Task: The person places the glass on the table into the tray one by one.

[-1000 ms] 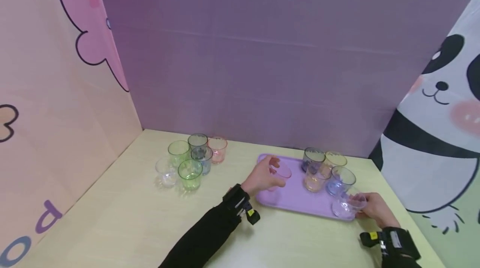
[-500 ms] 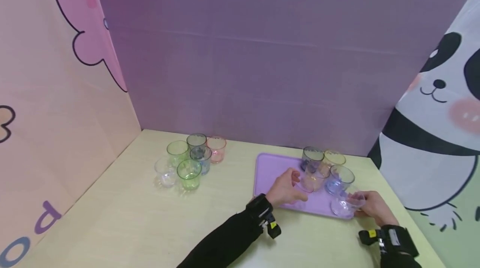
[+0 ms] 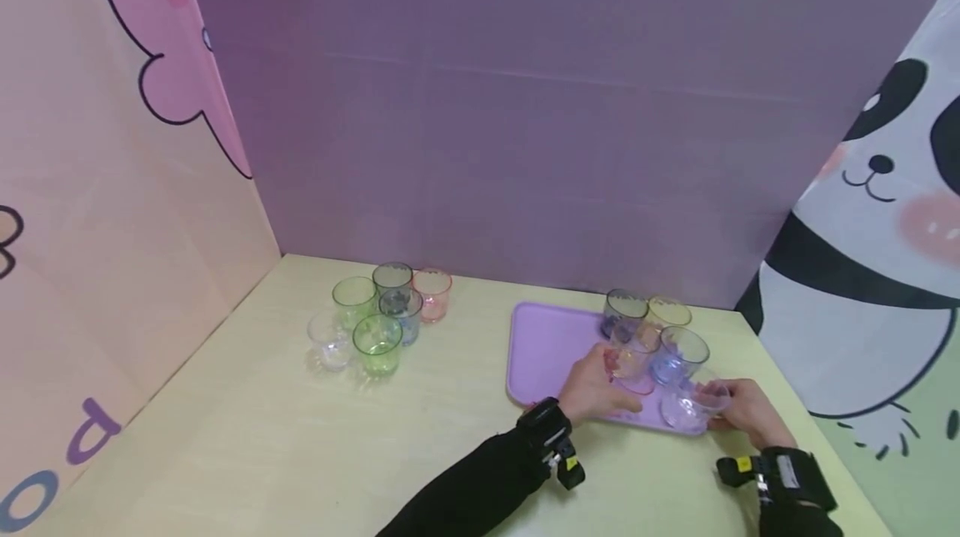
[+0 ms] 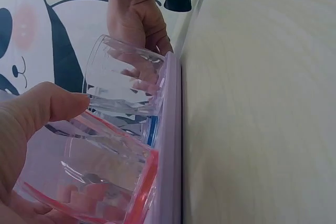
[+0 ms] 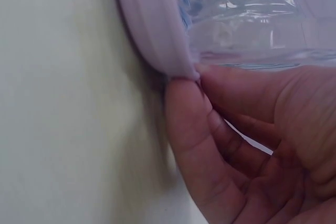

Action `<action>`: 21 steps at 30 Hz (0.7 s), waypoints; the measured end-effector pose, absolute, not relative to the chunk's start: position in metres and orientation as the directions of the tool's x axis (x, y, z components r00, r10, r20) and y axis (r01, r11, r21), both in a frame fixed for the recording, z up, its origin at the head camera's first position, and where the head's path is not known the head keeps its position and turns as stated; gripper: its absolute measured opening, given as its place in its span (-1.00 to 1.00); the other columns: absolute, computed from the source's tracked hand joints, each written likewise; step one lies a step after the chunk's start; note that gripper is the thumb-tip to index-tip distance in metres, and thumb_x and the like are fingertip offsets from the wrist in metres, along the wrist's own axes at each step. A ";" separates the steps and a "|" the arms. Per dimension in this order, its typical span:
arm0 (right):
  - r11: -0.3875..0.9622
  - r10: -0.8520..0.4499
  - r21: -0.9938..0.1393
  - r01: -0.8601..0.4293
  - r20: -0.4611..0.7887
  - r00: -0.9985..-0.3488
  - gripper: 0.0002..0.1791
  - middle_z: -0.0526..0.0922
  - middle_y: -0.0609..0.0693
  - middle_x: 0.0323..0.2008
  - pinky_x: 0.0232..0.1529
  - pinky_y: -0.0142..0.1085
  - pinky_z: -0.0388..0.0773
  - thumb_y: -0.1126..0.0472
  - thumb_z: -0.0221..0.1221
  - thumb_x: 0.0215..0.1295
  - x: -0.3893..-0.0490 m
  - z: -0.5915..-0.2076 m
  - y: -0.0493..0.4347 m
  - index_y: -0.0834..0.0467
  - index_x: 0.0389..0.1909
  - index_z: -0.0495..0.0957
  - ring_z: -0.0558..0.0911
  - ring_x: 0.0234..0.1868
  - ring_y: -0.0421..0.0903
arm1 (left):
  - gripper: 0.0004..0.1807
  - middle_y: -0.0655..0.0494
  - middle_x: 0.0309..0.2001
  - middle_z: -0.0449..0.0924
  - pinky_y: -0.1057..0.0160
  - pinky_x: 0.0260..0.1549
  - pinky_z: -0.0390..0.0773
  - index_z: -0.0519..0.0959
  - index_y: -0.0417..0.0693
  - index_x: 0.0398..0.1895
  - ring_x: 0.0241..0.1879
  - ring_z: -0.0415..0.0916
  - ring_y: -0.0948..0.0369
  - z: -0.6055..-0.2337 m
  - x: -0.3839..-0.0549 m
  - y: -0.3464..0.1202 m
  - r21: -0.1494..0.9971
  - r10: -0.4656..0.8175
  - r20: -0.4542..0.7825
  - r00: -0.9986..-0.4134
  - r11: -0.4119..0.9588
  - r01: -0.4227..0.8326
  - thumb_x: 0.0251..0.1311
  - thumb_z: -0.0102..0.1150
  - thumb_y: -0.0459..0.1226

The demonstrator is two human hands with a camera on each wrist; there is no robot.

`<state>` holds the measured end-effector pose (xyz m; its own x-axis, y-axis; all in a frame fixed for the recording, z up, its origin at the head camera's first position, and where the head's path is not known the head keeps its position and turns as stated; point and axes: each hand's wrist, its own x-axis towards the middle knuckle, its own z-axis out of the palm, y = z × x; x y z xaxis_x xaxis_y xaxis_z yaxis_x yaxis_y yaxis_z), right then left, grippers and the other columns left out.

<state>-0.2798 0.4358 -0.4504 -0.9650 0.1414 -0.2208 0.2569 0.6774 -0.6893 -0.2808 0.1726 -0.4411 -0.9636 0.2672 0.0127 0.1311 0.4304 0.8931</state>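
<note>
My left hand [image 3: 592,389] holds a pink glass [image 4: 113,156] low over the near part of the lilac tray [image 3: 542,345]. In the left wrist view the glass leans, its red edge close to the tray's rim; whether it touches the tray I cannot tell. At the tray's near right corner, my right hand [image 3: 753,414] pinches the rim between thumb and fingers, as the right wrist view shows. Beside it on the tray stands a clear glass [image 3: 684,414]. Behind are a blue glass [image 3: 681,360], an amber glass [image 3: 633,353], a dark grey glass [image 3: 625,313] and a yellow glass [image 3: 669,310].
At the table's back left stands a cluster of glasses: two green, among them the nearer green glass [image 3: 378,349], a clear glass [image 3: 330,345], a red glass [image 3: 432,297] and two greyish ones. A purple wall [image 3: 480,145] closes off the back.
My left hand has carried the pink glass rightward across the tray, towards the glasses standing there. The right hand has stayed at the tray's corner.
</note>
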 end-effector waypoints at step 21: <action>0.677 0.165 -0.688 0.261 -0.204 -0.965 -0.42 0.59 0.13 -0.30 -0.43 -0.25 0.56 -0.07 0.30 -0.08 -0.279 -0.452 0.437 0.35 -0.21 0.53 0.51 -0.42 -0.11 | -0.01 0.11 -0.04 0.52 0.17 -0.21 0.53 0.26 0.25 0.13 -0.11 0.49 0.19 -0.443 -0.273 0.194 0.891 0.248 -0.015 -0.969 0.444 0.099 -0.62 0.52 -0.07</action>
